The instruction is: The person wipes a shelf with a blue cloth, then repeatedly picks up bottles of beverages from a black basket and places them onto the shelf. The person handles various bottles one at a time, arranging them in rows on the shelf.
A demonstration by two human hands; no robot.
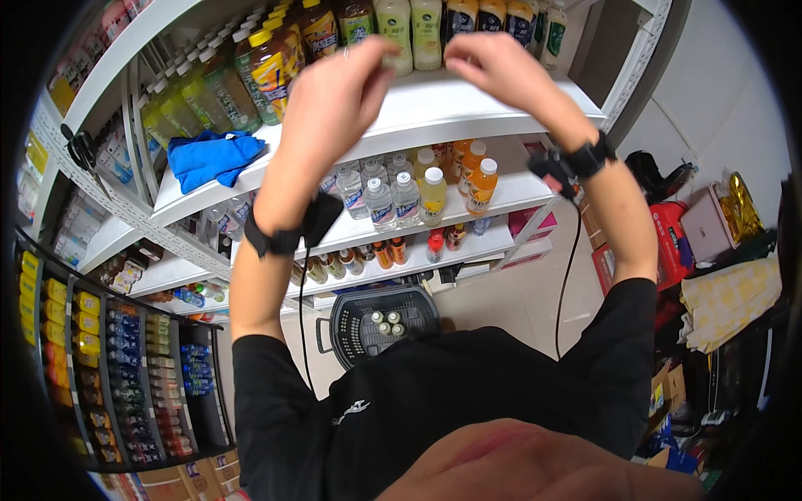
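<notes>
Both hands are raised at the upper white shelf (432, 103). My left hand (335, 94) has bent fingers near a pale green bottle (395, 28); whether the fingertips touch it cannot be told. My right hand (501, 66) is curled in front of the dark-labelled bottles (462, 19), with nothing visible in its fingers. Between the hands stands another pale green bottle (427, 34). Yellow-capped iced tea bottles (269, 69) stand left of my left hand. A blue cloth (213, 158) lies on the shelf's left front edge. Each wrist wears a black strap with a device and cable.
Below, a lower shelf holds clear water bottles (380, 203) and orange drink bottles (481, 188). A dark plastic basket (385, 294) with several capped bottles stands on the floor. Scissors (81, 147) hang at the left shelf post. Red boxes (667, 235) are at the right.
</notes>
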